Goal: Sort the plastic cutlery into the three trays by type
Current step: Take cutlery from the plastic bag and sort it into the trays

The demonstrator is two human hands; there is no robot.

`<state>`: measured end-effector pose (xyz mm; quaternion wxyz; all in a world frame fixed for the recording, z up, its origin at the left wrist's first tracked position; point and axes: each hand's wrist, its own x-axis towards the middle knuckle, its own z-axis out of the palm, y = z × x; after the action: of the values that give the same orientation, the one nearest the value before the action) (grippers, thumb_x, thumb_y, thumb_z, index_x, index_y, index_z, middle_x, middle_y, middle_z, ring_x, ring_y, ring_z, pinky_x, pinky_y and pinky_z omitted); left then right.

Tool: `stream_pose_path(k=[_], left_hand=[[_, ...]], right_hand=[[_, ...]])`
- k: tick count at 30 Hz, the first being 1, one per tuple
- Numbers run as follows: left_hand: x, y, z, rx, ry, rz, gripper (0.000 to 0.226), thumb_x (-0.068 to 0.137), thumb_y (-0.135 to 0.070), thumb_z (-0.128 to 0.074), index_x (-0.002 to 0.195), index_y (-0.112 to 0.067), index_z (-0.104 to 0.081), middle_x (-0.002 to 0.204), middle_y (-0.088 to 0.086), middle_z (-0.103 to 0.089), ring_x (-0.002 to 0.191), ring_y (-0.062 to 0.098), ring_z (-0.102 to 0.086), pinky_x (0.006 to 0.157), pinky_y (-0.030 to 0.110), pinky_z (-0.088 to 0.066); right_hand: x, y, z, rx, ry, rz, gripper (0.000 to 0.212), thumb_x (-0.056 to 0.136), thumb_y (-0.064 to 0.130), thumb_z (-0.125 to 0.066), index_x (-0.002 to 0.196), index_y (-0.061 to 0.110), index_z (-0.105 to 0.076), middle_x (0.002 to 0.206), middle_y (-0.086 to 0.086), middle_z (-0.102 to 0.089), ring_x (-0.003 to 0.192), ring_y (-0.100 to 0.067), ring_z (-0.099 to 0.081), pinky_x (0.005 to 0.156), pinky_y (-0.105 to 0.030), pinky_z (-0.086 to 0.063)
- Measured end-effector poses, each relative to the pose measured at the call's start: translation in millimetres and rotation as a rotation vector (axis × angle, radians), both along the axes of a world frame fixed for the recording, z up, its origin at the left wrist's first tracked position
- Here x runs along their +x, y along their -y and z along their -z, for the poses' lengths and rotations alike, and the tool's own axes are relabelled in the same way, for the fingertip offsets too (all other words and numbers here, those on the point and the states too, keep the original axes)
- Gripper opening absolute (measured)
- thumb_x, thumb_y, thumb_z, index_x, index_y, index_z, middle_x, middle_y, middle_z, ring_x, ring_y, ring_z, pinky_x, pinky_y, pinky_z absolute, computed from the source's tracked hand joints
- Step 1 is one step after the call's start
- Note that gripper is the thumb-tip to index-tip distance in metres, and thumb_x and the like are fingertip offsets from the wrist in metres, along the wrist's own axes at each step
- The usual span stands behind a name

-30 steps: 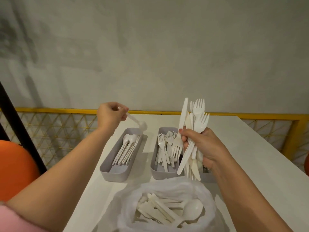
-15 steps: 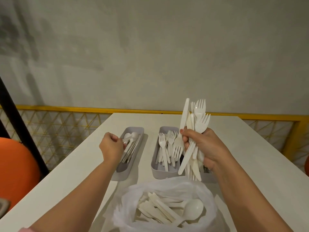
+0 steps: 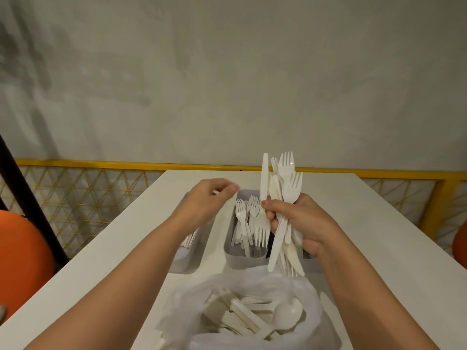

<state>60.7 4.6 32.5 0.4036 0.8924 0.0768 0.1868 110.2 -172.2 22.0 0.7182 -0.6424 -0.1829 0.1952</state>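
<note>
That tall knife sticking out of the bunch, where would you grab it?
Pinch the knife by its bare upper end, from the left: it stands upright at the left of the bundle, apart from the forks; the right hand grips lower down.

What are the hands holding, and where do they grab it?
The right hand grips a bunch of white plastic forks and knives around its middle. The blurred left hand looks empty.

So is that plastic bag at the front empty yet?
Not empty: the plastic bag gapes open, with a spoon and several flat cutlery pieces inside.
</note>
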Motion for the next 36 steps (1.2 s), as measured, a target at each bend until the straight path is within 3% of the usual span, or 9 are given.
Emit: stream_pose_path(k=[3, 8, 11, 14, 16, 21, 27, 33, 36], left_hand=[[-2.8, 24.5, -23.5, -0.053, 0.018, 0.196, 0.022, 0.09, -0.037, -0.057, 0.094, -0.02, -0.07, 0.081, -0.012, -0.063, 0.067, -0.004, -0.055, 0.067, 0.011, -0.044], [8.7, 33.1, -29.1, -0.033, 0.103, 0.148, 0.014, 0.083, -0.019, -0.069, 0.086, -0.005, -0.07, 0.061, -0.005, -0.057, 0.048, 0.0, -0.051, 0.05, 0.01, -0.041], [13.2, 30.7, -30.6, -0.079, 0.173, 0.116, 0.012, 0.083, -0.012, -0.069, 0.073, -0.01, -0.063, 0.058, -0.001, -0.056, 0.045, -0.001, -0.053, 0.045, 0.013, -0.043], [22.3, 22.8, -25.5, -0.138, 0.279, 0.042, 0.012, 0.084, -0.005, -0.066, 0.073, -0.007, -0.062, 0.064, 0.006, -0.062, 0.054, 0.006, -0.06, 0.058, 0.025, -0.053], [31.2, 18.5, -11.4, -0.054, 0.322, -0.042, 0.006, 0.083, -0.004, -0.066, 0.079, -0.002, -0.065, 0.072, 0.012, -0.067, 0.066, 0.02, -0.064, 0.069, 0.033, -0.053], [50.0, 15.8, 39.4, 0.378, 0.272, -0.038, 0.012, 0.089, -0.007, -0.058, 0.088, 0.0, -0.068, 0.085, 0.013, -0.067, 0.079, 0.027, -0.061, 0.07, 0.028, -0.044], [56.0, 16.5, 68.9, 0.623, 0.183, 0.109, 0.019, 0.092, -0.005, -0.051, 0.102, -0.006, -0.066, 0.104, 0.01, -0.064, 0.09, 0.027, -0.062, 0.076, 0.03, -0.049], [59.4, 11.2, 80.8, 0.685, -0.011, 0.208, 0.03, 0.09, -0.001, -0.051, 0.116, -0.008, -0.064, 0.122, 0.008, -0.055, 0.106, 0.027, -0.058, 0.091, 0.027, -0.044], [55.7, 12.6, 77.1, 0.646, 0.015, 0.175, 0.041, 0.087, 0.006, -0.05, 0.122, -0.012, -0.061, 0.129, 0.005, -0.052, 0.109, 0.023, -0.056, 0.092, 0.021, -0.042]], right_hand=[[-1.5, -0.6, -0.6, -0.045, 0.04, -0.04, 0.01, 0.084, 0.001, -0.062, 0.075, 0.005, -0.064, 0.053, -0.006, -0.054, 0.044, -0.013, -0.047, 0.043, -0.021, -0.042], [-0.8, 2.0, -2.2, -0.054, 0.04, -0.056, 0.01, 0.085, 0.001, -0.061, 0.076, 0.005, -0.063, 0.053, -0.006, -0.054, 0.046, -0.014, -0.047, 0.043, -0.021, -0.042], [2.3, 4.2, -2.2, -0.036, 0.012, -0.013, 0.011, 0.086, 0.003, -0.061, 0.076, 0.007, -0.064, 0.054, -0.005, -0.054, 0.042, -0.011, -0.046, 0.042, -0.021, -0.041], [7.9, 10.2, -4.1, 0.014, -0.025, 0.066, 0.007, 0.086, 0.005, -0.062, 0.08, 0.007, -0.064, 0.054, -0.004, -0.053, 0.039, -0.009, -0.047, 0.041, -0.02, -0.042], [9.9, 14.0, -6.0, 0.054, -0.042, 0.082, 0.008, 0.087, 0.004, -0.061, 0.08, 0.007, -0.064, 0.051, -0.003, -0.053, 0.038, -0.009, -0.047, 0.04, -0.019, -0.041], [10.5, 16.3, -7.3, 0.081, -0.046, 0.067, 0.012, 0.089, 0.003, -0.058, 0.078, 0.007, -0.062, 0.049, -0.002, -0.052, 0.037, -0.008, -0.045, 0.039, -0.017, -0.04], [12.9, 16.5, -5.5, 0.06, -0.045, 0.067, 0.011, 0.088, 0.006, -0.06, 0.078, 0.009, -0.063, 0.052, -0.003, -0.053, 0.039, -0.01, -0.046, 0.041, -0.02, -0.042], [14.0, 14.3, -4.6, 0.056, -0.06, 0.074, 0.01, 0.087, 0.007, -0.062, 0.078, 0.01, -0.064, 0.052, -0.002, -0.054, 0.04, -0.01, -0.048, 0.042, -0.02, -0.043], [14.0, 13.9, -3.9, 0.063, -0.063, 0.075, 0.01, 0.088, 0.006, -0.061, 0.078, 0.009, -0.064, 0.051, -0.002, -0.052, 0.039, -0.01, -0.047, 0.042, -0.02, -0.043]])
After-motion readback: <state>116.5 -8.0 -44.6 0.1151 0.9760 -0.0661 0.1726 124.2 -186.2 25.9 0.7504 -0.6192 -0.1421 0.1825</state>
